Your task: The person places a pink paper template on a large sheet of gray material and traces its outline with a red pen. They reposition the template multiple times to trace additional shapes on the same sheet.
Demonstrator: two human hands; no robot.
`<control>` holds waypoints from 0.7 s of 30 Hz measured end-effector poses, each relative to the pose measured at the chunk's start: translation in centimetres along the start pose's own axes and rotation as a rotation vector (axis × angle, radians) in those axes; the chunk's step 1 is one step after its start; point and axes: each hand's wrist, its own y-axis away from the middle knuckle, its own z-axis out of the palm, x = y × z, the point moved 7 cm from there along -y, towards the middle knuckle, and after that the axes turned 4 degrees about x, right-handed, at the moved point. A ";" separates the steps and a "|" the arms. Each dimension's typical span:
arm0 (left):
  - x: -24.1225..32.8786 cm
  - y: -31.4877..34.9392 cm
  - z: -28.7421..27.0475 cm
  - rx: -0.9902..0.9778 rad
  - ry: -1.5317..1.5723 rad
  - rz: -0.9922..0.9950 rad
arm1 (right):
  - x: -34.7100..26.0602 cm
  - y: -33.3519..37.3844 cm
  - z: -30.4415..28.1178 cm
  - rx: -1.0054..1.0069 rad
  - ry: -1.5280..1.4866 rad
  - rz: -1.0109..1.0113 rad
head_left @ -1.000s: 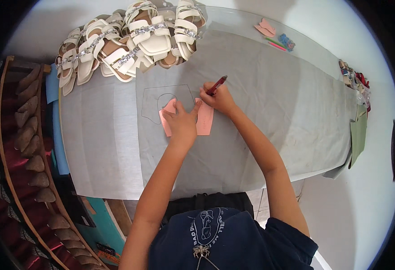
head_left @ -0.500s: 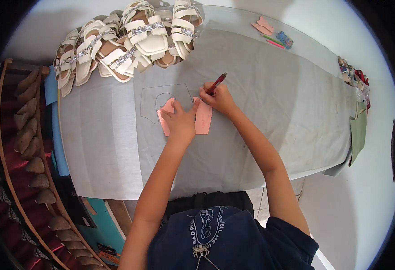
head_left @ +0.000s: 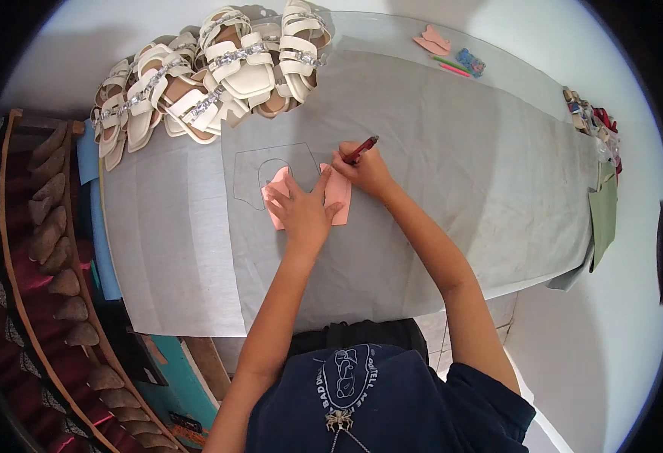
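A pink U-shaped paper pattern (head_left: 339, 198) lies flat on grey sheet material (head_left: 399, 257) that covers the table. My left hand (head_left: 303, 211) presses down on the pattern with its fingers spread, hiding the middle of it. In my right hand (head_left: 363, 167) is a dark red pen (head_left: 361, 149), held in a writing grip at the pattern's upper right edge. The pen's tip is hidden behind my fingers. Up and to the left of the pattern, a thin dark outline (head_left: 272, 147) with a curved notch is drawn on the grey material.
A pile of cream sandals (head_left: 233, 68) with jewelled straps stands at the far left. Pink paper pieces (head_left: 432, 39), two thin coloured sticks (head_left: 452, 68) and a blue bag (head_left: 470, 62) lie at the back. A wooden rack with shoe lasts (head_left: 65, 283) is at the left.
My left hand's fingers have spread wider over the pattern. The right hand, still gripping the pen, stays by the pattern's right edge. The whole view has shifted slightly.
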 end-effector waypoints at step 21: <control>0.1 0.2 -0.1 -0.014 0.048 0.002 | 1.2 0.9 -0.6 -0.019 -0.070 0.151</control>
